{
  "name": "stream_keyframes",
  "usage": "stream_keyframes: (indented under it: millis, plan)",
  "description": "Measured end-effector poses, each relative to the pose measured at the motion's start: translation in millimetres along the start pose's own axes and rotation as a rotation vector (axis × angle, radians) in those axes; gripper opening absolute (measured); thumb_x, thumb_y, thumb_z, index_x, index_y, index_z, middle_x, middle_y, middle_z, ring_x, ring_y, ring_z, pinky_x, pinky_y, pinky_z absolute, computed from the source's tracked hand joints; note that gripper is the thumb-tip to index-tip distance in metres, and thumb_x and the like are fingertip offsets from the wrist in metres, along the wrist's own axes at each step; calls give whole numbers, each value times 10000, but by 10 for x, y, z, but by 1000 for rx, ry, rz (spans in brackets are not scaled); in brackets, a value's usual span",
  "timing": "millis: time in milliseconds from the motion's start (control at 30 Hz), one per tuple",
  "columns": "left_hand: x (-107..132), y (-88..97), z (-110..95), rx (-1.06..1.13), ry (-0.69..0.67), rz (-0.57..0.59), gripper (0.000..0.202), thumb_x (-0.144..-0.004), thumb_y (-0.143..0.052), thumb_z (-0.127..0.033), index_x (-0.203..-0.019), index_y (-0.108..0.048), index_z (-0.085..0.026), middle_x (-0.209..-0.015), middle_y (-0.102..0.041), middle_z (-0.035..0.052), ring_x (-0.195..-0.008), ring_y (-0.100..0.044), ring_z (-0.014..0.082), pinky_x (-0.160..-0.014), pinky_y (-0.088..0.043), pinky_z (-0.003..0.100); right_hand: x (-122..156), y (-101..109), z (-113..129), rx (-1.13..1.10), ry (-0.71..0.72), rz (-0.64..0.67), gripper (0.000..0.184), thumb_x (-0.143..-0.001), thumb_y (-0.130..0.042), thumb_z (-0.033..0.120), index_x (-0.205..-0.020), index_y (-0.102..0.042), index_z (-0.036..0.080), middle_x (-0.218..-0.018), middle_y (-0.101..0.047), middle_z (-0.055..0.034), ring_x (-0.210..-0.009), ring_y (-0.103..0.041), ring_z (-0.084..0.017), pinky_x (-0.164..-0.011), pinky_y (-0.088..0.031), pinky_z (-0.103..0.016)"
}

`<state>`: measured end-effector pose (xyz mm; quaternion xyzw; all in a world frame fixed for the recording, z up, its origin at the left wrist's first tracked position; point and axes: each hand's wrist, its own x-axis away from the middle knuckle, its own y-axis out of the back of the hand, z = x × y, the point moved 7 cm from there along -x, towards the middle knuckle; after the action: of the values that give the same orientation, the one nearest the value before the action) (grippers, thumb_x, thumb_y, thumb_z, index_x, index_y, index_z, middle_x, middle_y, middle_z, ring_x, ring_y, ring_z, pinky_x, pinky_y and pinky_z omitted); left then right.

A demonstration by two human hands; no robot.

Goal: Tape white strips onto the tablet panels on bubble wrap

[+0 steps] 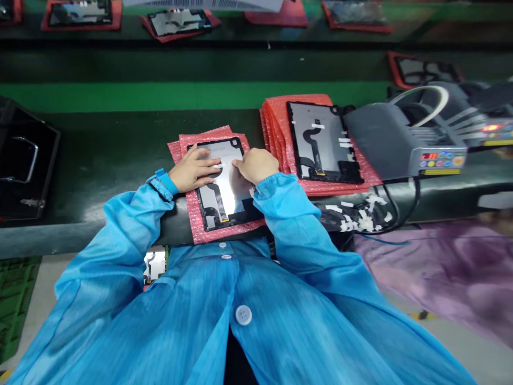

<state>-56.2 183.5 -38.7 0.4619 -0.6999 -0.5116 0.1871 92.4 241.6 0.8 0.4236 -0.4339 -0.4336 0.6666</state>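
A tablet display panel, its silvery back facing up with a dark flex cable, lies on red bubble-wrap sheets in front of me. My left hand rests flat on the panel's left part, fingers stretched out. On the panel's upper right side, my right hand has its fingers curled, with the thumb pressed on the surface. Whether anything small is between those fingers is hidden. Right of my hands, a second display panel lies on a stack of red bubble wrap.
A grey machine with a lit number display stands at the right, cables below it. White tape scraps lie near the bench's front edge. A black case stands at left. More panels lie along the back shelf.
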Motion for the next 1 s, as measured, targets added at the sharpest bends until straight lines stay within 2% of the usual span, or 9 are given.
stream_keyframes:
  millis: [100,167,300,367,433,533,700,867,1000]
  plan:
    - [8,12,19,-3,-13,-20,458,-930,-551,-445,-1328,-626,-231,-1339,-655,110,-1339,-434,357,-1123,-283,687,335,217,-350,-229,88,-227,266,-868,-599,346,-684,-645,161,-655,-614,-59,-721,-628,-194,-738,-493,-334]
    - [8,35,4,-12,-40,-33,475,-934,-527,-465,-1315,-638,-204,-1333,-657,121,-1327,-439,362,-1125,-298,665,620,477,-858,-403,50,-533,335,-909,-526,398,-659,-592,184,-585,-532,-9,-631,-562,-154,-695,-477,-307]
    - [-14,125,-8,-43,-61,-56,403,-934,-506,-464,-1207,-709,-248,-1329,-662,98,-1285,-476,349,-1104,-346,623,1158,857,-2245,-541,-429,-1131,307,-921,-493,326,-638,-476,210,-602,-474,24,-620,-506,-130,-709,-472,-296]
    - [-36,179,15,-91,-49,-68,375,-933,-501,-470,-1142,-740,-271,-1370,-632,91,-1267,-486,347,-1100,-345,620,1194,880,-2786,-643,-666,-1110,282,-893,-541,248,-627,-457,204,-609,-482,29,-627,-517,-120,-681,-470,-269]
    - [-51,232,17,-150,-47,-76,386,-935,-489,-486,-1098,-760,-265,-1420,-588,107,-1265,-478,360,-1098,-337,629,1064,811,-3104,-860,-770,-930,286,-906,-533,240,-630,-479,188,-604,-505,26,-581,-513,-101,-579,-441,-230]
    - [-53,311,-51,-219,-52,-78,416,-940,-476,-482,-1082,-768,-222,-1438,-558,153,-1266,-470,381,-1095,-338,622,834,702,-3173,-1160,-722,-729,287,-928,-504,235,-650,-515,164,-611,-550,14,-519,-502,-73,-454,-349,-182]
    - [-142,359,-412,-236,-3,-95,402,-947,-479,-442,-1163,-714,-198,-1352,-617,167,-1226,-500,366,-1079,-374,593,899,795,-3175,-992,-596,-1042,221,-866,-542,125,-658,-485,175,-610,-532,51,-545,-521,-61,-545,-437,-166]
    - [-529,-118,-1069,-154,-145,79,496,-937,-467,-540,-1235,-639,-182,-1267,-644,161,-1179,-548,331,-1097,-382,582,868,663,-3314,-1053,-598,-1139,138,-938,-488,273,-826,-449,201,-730,-578,40,-609,-587,-74,-603,-486,-194]
    - [-780,-475,-1280,-201,-212,214,534,-912,-469,-611,-1055,-680,-141,-1078,-667,164,-1056,-583,310,-1097,-376,579,771,642,-3337,-1086,-608,-1096,223,-927,-535,407,-919,-406,225,-783,-579,44,-652,-630,-82,-558,-475,-182]
